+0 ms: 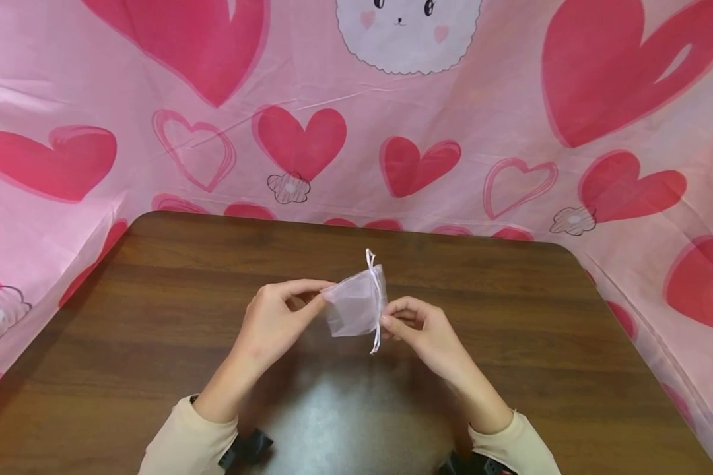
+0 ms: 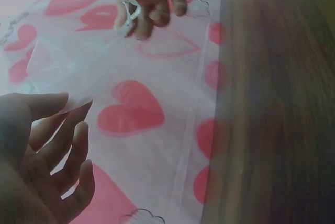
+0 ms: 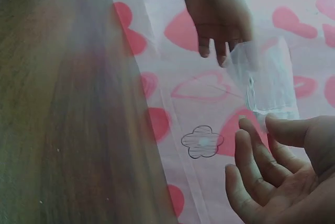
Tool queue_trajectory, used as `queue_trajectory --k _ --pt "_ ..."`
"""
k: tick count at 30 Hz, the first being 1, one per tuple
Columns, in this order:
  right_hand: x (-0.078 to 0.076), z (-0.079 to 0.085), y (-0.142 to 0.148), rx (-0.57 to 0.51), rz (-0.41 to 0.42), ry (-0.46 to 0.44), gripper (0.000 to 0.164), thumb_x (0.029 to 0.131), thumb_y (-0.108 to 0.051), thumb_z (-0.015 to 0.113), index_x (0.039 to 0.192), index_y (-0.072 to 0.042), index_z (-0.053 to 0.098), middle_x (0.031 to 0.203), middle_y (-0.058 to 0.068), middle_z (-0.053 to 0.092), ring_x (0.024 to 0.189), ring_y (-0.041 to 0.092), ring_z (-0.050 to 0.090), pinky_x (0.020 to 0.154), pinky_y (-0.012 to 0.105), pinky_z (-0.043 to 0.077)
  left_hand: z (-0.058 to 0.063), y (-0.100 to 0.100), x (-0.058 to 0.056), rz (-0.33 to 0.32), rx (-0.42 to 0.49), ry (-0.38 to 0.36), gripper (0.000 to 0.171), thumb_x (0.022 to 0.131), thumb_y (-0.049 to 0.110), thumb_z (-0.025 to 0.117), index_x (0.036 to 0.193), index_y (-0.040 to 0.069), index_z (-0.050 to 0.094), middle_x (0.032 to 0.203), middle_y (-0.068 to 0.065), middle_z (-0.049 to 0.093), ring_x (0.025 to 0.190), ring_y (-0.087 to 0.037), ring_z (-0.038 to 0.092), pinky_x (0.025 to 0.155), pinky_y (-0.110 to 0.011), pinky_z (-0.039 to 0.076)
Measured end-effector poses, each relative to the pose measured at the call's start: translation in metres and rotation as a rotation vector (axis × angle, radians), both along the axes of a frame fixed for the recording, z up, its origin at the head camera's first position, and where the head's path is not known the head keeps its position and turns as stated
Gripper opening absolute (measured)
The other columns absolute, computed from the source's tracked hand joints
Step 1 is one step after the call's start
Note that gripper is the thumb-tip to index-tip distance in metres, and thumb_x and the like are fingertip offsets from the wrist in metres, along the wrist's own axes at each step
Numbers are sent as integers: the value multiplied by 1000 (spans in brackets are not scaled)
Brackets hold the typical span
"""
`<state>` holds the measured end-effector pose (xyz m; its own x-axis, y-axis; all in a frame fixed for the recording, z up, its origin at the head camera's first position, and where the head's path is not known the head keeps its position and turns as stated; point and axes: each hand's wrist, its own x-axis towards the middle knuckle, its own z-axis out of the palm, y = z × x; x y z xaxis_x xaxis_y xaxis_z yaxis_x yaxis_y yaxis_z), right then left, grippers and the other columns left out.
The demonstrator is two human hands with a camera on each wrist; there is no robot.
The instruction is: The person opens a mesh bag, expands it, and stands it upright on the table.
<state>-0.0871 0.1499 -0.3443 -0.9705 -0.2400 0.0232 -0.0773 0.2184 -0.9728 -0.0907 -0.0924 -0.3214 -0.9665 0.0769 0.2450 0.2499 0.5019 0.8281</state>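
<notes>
A small sheer white drawstring pouch (image 1: 353, 305) is held up above the table between both hands. My left hand (image 1: 279, 320) pinches its closed bottom end between thumb and fingers. At the mouth end, by the white cord, my right hand (image 1: 424, 333) pinches the edge with thumb and forefinger. Cord ends stick out at the top and bottom of that edge. In the left wrist view the pouch (image 2: 73, 67) looks see-through, the left hand (image 2: 47, 156) at its near end. The right wrist view shows the pouch (image 3: 275, 80) stretched between the left hand (image 3: 222, 14) and the right hand (image 3: 282, 171).
A dark brown wooden table (image 1: 184, 264) lies under the hands, with a bright glare patch near its front. Pink cloth (image 1: 309, 86) printed with hearts hangs behind and along both sides. Dark straps (image 1: 246, 450) sit at the sleeve cuffs.
</notes>
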Motion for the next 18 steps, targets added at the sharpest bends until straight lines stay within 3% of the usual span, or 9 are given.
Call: queue_trajectory --k 6,10,14,18 --pt "-2 7 5 -15 -94 54 16 91 -3 70 101 8 65 87 13 71 75 20 69 74 33 56 -8 -7 -6 -40 -79 51 18 87 23 77 105 24 78 82 11 70 65 -9 59 58 -30 44" --pt "-2 10 6 34 -107 129 14 91 -5 71 99 5 67 87 13 71 76 20 67 73 29 54 -16 -15 -8 -56 -140 67 19 86 22 78 106 25 78 84 13 71 68 -10 60 59 -31 45" --pt "-4 9 7 160 -101 238 8 89 -6 73 96 -2 70 86 7 71 78 15 65 73 28 52 -23 -22 -12 -69 -209 42 18 89 23 76 107 26 77 84 13 72 70 -9 60 58 -32 44" --pt "-5 7 6 364 -79 392 8 86 -6 76 91 -11 72 84 -5 71 76 10 63 72 32 53 -30 -27 -15 -90 -289 30 18 90 25 74 107 27 77 88 12 72 72 -7 60 59 -32 43"
